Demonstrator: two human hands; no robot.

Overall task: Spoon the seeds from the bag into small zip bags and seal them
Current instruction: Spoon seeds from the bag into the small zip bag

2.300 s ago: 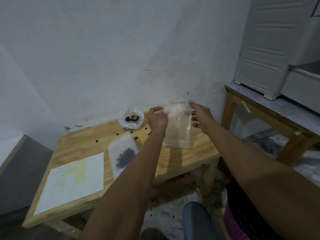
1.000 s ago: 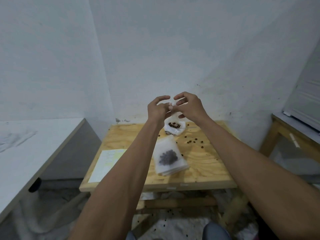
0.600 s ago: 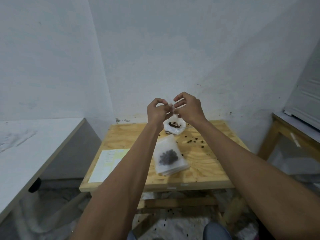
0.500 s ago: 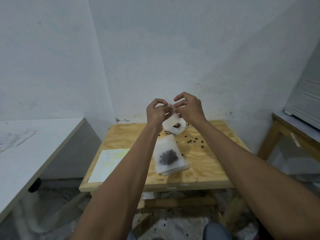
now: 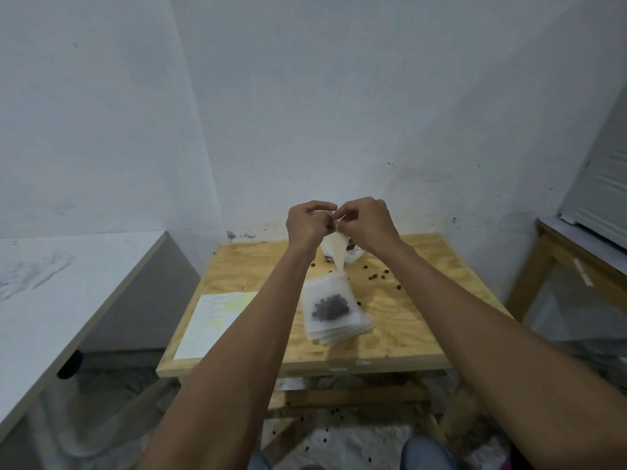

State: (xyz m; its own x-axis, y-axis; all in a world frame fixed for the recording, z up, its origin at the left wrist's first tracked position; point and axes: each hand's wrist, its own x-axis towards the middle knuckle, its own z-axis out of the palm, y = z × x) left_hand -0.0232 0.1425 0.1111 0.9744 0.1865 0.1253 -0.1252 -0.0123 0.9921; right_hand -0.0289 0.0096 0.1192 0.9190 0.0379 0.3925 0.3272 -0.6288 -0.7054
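Holding an empty zip bag [image 5: 336, 247] above the far edge of the table [image 5: 400, 337], we pinch its top between both hands. Our left hand [image 5: 307, 222] and right hand [image 5: 364, 222] meet knuckle to knuckle, fingers curled, each gripping the mouth of the bag; the rest hangs free below them as a narrow, limp strip. We judge that we are parting the mouth so it can be filled.

Behind the hanging bag, at the far edge, sits the seed bag [image 5: 353, 254], mostly hidden by our hands. Near the middle of the table lies a stack of bags [image 5: 334, 310], the top one showing a dark cluster of seeds. Loose seeds [image 5: 376, 276] are scattered towards the far right corner, and a paper sheet [image 5: 210, 320] lies along the left edge. We see no spoon.

Handling, as we judge it: the zip bag is thin film, very light, soft and likely slick, with no stiffness of its own. The zip strip along the top should be the firmest part and the best place to hold. Gripping lower would only crumple the film and close the opening. Once filled, the weight settles at the bottom, so the bag should be kept upright by its top corners. Rough pulling at the mouth could tear a side seam.
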